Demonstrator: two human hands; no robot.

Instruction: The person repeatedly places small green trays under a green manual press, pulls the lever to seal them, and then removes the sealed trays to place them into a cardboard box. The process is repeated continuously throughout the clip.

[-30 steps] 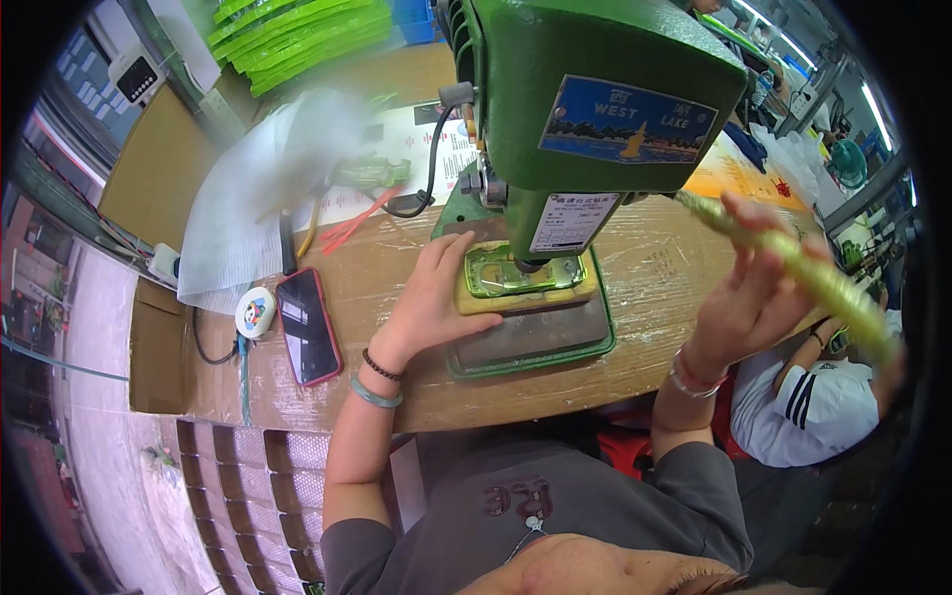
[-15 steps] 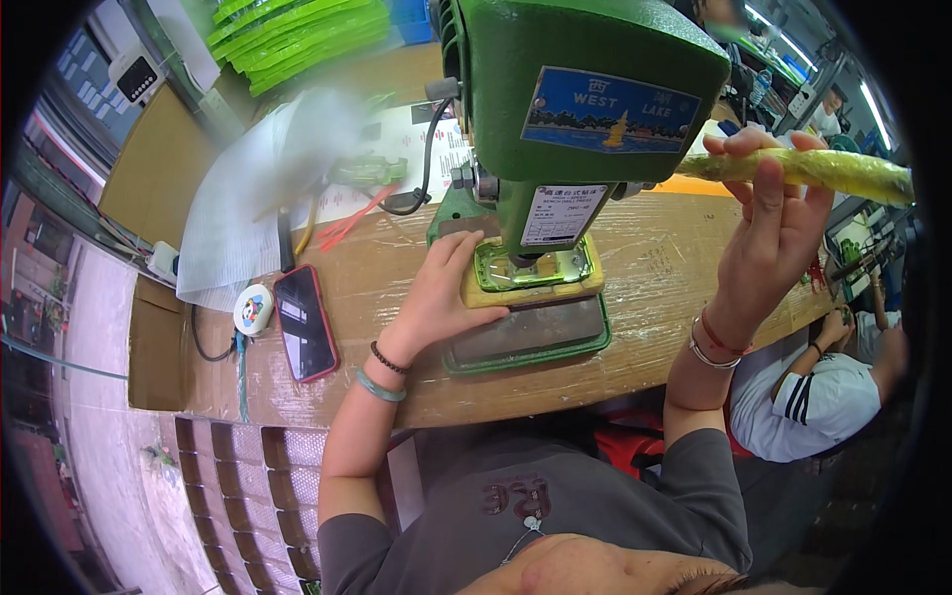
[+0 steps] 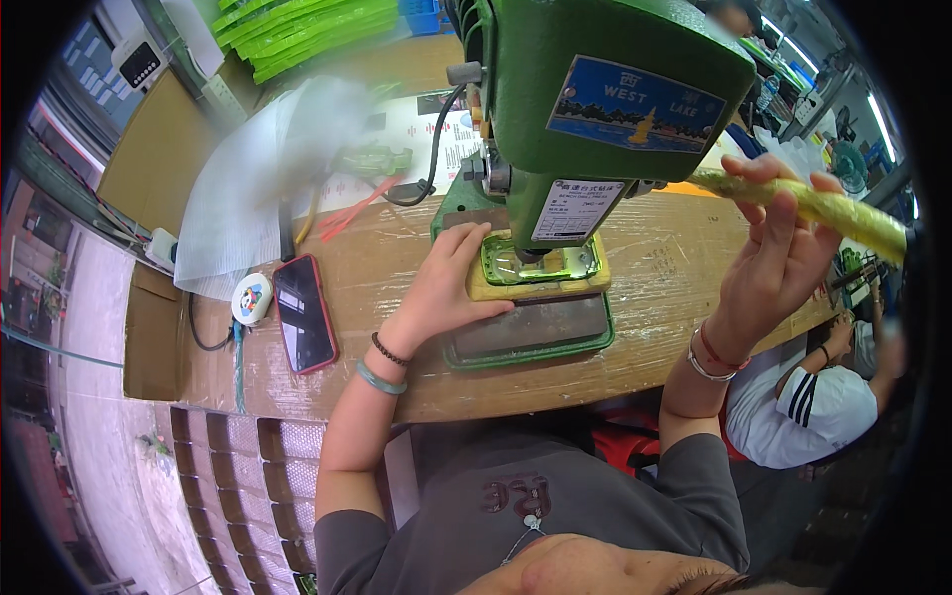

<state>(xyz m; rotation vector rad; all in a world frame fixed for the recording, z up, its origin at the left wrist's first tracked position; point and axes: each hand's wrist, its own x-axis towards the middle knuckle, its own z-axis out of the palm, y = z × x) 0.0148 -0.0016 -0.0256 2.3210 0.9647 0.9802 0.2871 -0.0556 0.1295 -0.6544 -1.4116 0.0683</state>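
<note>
A green bench drill press [image 3: 615, 45] stands in front of me, its chuck down over a clear green plastic part [image 3: 583, 264]. That part lies in a yellow block [image 3: 555, 292] on the press's dark base plate [image 3: 535, 332]. My left hand [image 3: 444, 280] grips the block's left side, thumb along its near edge and fingers reaching to its far corner. To the right of the press, my right hand [image 3: 778, 248] is wrapped around a lever handle [image 3: 858, 220] covered in yellow film. The drill tip cannot be made out under the chuck.
A phone [image 3: 305, 315] and a round white case [image 3: 252, 298] lie left of the press. Beyond them are translucent sheeting [image 3: 233, 203], red strips [image 3: 362, 210] and a stack of bright green packets [image 3: 297, 35]. A co-worker in a white sleeve [image 3: 828, 409] sits at the right.
The outer end of the lever handle has come down, and my right hand has tipped with it. My left hand keeps its hold on the block. The whole view has shifted slightly.
</note>
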